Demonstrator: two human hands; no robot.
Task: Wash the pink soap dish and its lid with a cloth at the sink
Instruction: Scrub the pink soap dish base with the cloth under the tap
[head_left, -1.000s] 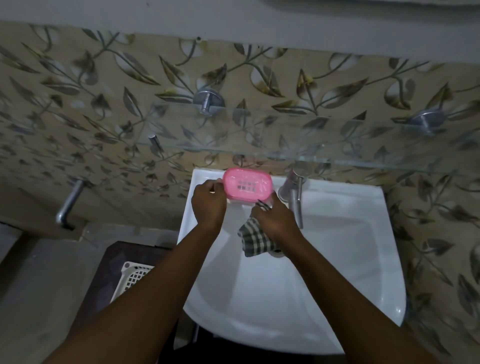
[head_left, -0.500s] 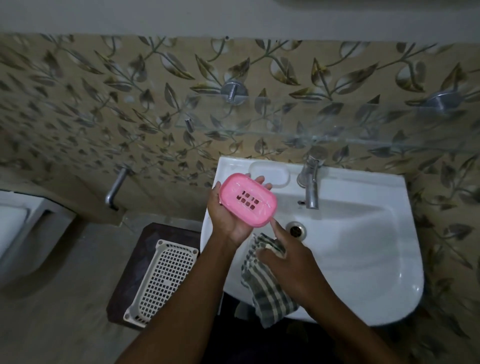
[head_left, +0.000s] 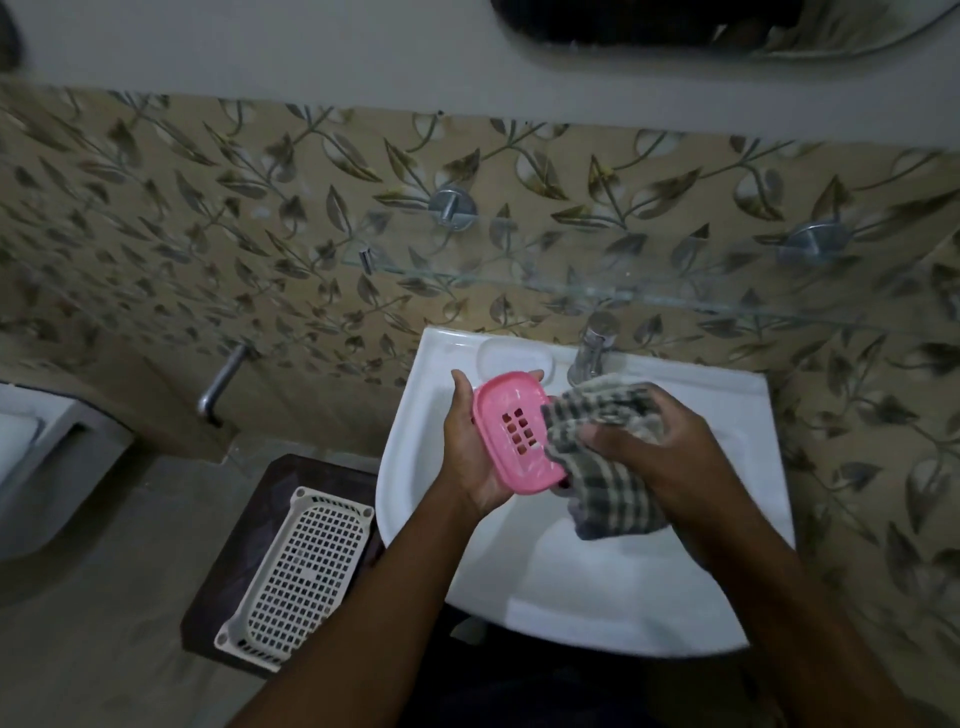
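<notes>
A pink soap dish (head_left: 511, 431) with a grid of drain holes is held over the white sink (head_left: 597, 571), tilted toward me. My left hand (head_left: 467, 452) grips it from the left, fingers wrapped behind its far end. My right hand (head_left: 660, 441) clutches a bunched green-and-white checked cloth (head_left: 602, 467) and presses it against the dish's right edge. Part of the cloth hangs below the hand over the basin. No separate lid can be made out.
A chrome tap (head_left: 589, 353) stands at the sink's back, beside a moulded soap recess (head_left: 514, 356). A glass shelf (head_left: 623, 291) juts from the leaf-patterned wall above. Left of the sink, a white perforated basket (head_left: 301, 571) lies on a dark stool (head_left: 234, 561).
My left hand lifted the pink dish off the sink's back ledge and drew it over the basin. My right hand raised the cloth from below up against the dish.
</notes>
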